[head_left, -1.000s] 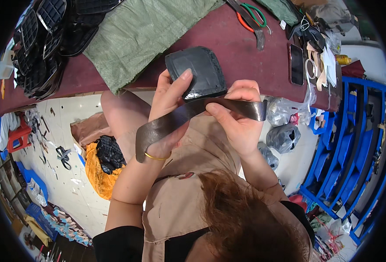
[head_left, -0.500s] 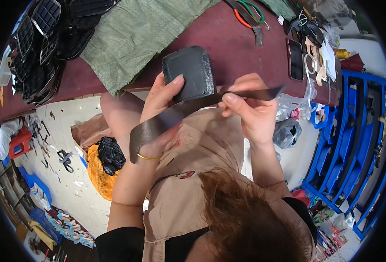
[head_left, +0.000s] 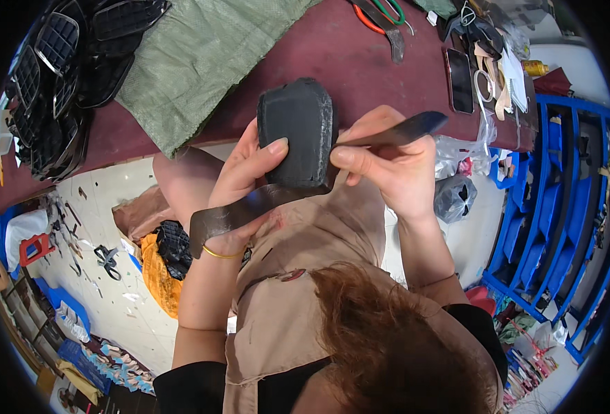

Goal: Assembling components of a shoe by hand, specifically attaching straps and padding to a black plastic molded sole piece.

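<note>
Left hand (head_left: 244, 165) closed on black block (head_left: 294, 131), thumb on its face; block at near edge of table (head_left: 346, 62); right hand (head_left: 391, 155) pinching dark strip (head_left: 225, 217) between thumb and fingers; phone (head_left: 459, 81) on table's right part.

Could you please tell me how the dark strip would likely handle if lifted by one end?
The dark strip would probably flex easily, since it curves between the left hand and right hand. Its sheen suggests it may be slightly slippery. It looks thin, so it is likely light.
</note>
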A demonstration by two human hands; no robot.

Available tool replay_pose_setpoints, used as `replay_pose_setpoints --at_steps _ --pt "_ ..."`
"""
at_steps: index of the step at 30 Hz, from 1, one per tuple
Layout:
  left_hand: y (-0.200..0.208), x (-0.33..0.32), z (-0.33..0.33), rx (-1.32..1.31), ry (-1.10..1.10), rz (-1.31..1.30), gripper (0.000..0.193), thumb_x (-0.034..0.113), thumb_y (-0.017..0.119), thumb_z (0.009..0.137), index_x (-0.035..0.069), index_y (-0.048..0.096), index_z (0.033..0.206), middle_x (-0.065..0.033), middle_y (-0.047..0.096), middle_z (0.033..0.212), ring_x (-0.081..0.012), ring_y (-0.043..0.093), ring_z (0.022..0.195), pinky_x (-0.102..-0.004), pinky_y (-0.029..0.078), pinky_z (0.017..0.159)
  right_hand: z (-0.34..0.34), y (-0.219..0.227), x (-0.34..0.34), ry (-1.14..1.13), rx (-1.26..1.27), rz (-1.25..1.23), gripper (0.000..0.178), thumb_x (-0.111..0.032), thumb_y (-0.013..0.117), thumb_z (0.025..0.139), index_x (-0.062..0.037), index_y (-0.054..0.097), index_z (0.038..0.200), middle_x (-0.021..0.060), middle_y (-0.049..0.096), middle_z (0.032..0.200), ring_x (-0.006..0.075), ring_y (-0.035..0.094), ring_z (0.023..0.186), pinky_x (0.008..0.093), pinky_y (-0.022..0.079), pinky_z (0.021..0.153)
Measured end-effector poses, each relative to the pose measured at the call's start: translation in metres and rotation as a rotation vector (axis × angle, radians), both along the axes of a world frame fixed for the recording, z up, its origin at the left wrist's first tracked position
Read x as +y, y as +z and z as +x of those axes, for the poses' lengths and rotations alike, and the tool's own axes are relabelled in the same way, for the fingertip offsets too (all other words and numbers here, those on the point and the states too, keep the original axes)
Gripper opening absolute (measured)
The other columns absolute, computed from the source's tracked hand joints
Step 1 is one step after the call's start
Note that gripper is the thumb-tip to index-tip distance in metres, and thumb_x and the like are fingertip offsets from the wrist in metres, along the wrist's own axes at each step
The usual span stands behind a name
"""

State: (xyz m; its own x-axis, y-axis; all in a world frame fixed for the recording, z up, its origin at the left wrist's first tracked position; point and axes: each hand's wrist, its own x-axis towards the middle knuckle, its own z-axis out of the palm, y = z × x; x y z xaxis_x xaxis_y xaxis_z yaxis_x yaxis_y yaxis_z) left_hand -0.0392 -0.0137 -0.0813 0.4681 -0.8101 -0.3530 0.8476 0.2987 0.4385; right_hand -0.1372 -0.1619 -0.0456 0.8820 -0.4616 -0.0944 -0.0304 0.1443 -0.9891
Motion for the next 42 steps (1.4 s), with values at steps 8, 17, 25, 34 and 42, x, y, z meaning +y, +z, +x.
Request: replay_pose_setpoints --at_steps 8,17,25,34,42 --pt "-0.008 0.006 -0.005 0.057 -0.115 -0.131 0.053 0.003 0.055 0.083 0.004 0.034 0.131 -0.0115 0.051 0.122 -0.0208 0.054 0.110 -0.0358 0.045 0.094 -0.001 0.004 -0.010 -0.016 0.023 -0.103 0.013 0.002 0.070 0.072 0.0042 0.063 0.083 0.0102 0.057 0.082 0.0139 0.058 0.060 0.0209 0.047 0.047" --pt "-0.014 0.012 -0.012 -0.110 -0.187 -0.194 0.066 0.006 0.059 0.081 0.004 0.024 0.137 -0.0107 0.045 0.129 -0.0201 0.047 0.118 -0.0365 0.038 0.099 -0.006 0.006 -0.017 0.011 -0.034 0.008 0.014 -0.003 0.071 0.074 0.0012 0.067 0.086 0.0060 0.059 0.084 0.0120 0.061 0.068 0.0192 0.048 0.048" --pt "-0.017 0.016 -0.008 -0.243 -0.286 -0.166 0.072 0.005 0.062 0.078 0.004 0.022 0.138 -0.0100 0.044 0.129 -0.0183 0.045 0.119 -0.0344 0.035 0.100 -0.011 -0.007 -0.019 0.021 -0.105 0.160 0.015 0.000 0.069 0.074 0.0023 0.065 0.089 0.0079 0.061 0.083 0.0127 0.061 0.066 0.0193 0.047 0.045" --pt "0.010 0.017 -0.008 -0.336 -0.298 -0.323 0.071 -0.012 0.060 0.075 0.003 0.028 0.137 -0.0089 0.044 0.130 -0.0154 0.047 0.116 -0.0287 0.039 0.095 0.020 -0.069 -0.030 -0.150 0.054 0.717 0.016 -0.011 0.064 0.083 -0.0095 0.054 0.096 0.0016 0.056 0.074 0.0088 0.056 0.062 0.0221 0.047 0.053" --pt "0.030 -0.007 0.001 -0.861 0.254 0.046 0.068 0.006 0.063 0.081 0.006 0.027 0.138 -0.0115 0.042 0.113 -0.0225 0.045 0.110 -0.0340 0.040 0.094 0.029 0.007 -0.007 0.042 -0.332 0.103 0.072 -0.004 0.070 0.075 -0.0070 0.030 0.134 0.0103 0.051 0.118 0.0218 0.053 0.107 0.0407 0.042 0.095"
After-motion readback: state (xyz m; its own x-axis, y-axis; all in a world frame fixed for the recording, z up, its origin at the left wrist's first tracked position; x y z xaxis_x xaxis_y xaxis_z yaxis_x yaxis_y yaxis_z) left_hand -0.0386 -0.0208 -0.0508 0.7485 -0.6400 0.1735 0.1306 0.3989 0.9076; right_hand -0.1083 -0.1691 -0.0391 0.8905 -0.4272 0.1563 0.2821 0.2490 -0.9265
